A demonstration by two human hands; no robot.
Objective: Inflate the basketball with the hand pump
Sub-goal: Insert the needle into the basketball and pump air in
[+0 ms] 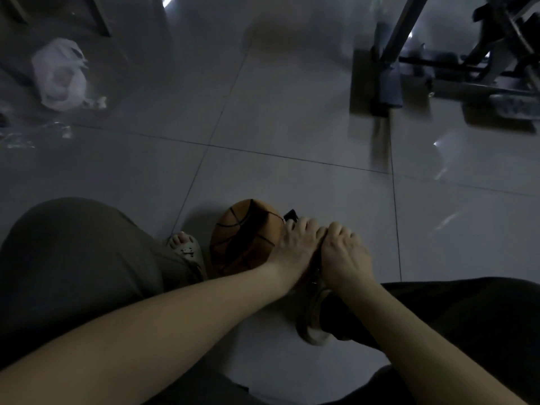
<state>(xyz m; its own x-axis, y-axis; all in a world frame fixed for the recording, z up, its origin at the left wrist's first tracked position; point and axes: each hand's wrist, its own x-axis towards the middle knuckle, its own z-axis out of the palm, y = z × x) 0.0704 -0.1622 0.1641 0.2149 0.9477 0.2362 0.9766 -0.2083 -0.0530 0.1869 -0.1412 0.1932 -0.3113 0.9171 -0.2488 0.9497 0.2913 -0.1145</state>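
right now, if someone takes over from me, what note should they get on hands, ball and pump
Left hand: fingers curled at the basketball's right side, apparently gripping the hand pump, which is mostly hidden.
Right hand: curled right beside it, likely on the same pump.
Basketball: on the tiled floor, top still dented.
Done: pump brought to the ball; needle seating not visible.
Left: pump until the ball is round.

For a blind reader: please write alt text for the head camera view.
The left hand and right hand grip, side by side, a mostly hidden black-tipped hand pump against a dented orange-brown basketball on a glossy grey tiled floor. A cream-sandalled foot sits left of the ball; a white plastic bag lies farther off.
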